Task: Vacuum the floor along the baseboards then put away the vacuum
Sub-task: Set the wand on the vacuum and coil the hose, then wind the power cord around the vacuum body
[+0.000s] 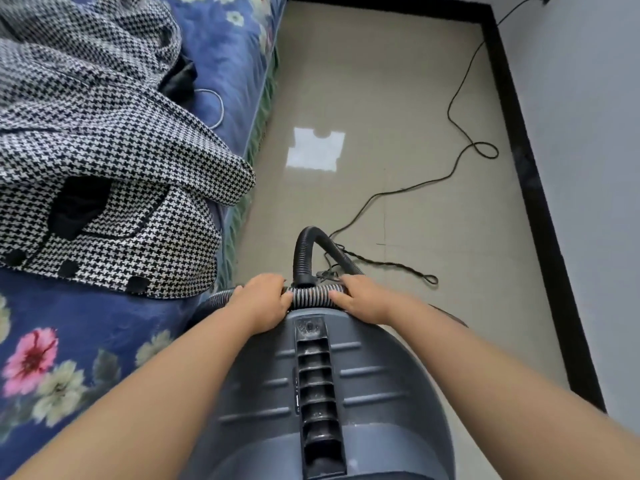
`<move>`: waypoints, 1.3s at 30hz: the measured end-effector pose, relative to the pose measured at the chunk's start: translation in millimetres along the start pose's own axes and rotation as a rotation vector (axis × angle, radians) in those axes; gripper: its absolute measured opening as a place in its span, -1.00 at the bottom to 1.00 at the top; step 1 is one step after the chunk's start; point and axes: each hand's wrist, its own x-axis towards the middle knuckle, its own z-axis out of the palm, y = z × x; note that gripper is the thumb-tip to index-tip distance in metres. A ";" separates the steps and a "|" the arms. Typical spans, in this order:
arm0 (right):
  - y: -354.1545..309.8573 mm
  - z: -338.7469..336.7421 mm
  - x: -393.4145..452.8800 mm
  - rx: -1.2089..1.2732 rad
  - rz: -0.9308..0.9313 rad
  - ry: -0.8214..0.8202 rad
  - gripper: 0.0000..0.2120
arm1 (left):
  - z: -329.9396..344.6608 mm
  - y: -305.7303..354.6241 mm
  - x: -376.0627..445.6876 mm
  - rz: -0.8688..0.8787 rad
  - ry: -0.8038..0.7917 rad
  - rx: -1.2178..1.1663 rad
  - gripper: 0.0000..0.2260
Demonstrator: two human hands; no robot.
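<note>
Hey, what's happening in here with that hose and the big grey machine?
A person is bent over a grey vacuum on the floor beside a bed. The left hand and right hand both grip its ribbed hose lying across the machine's front. The black power cord still trails loose over the floor along the baseboard.

- Soft, even daylight; shadows are faint.
- A bright window-shaped glare patch sits on the glossy floor (398, 98).
- Wide-angle distortion bends the baseboard (540, 202) and stretches the forearms near the bottom edge.
- Slight overall softness; nearest parts are blurred.
</note>
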 end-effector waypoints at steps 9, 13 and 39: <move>103.2 -110.3 -119.0 0.014 -0.029 0.434 -0.61 | -62.7 183.3 -41.1 0.246 0.340 0.197 -0.74; 171.3 -181.7 -175.8 -0.008 -0.032 0.576 -0.60 | -88.7 309.6 -43.7 0.283 0.427 0.289 -0.74; 345.5 -731.3 -229.3 -0.222 -0.162 0.973 -0.62 | -508.0 687.7 62.6 0.193 0.880 0.374 -0.67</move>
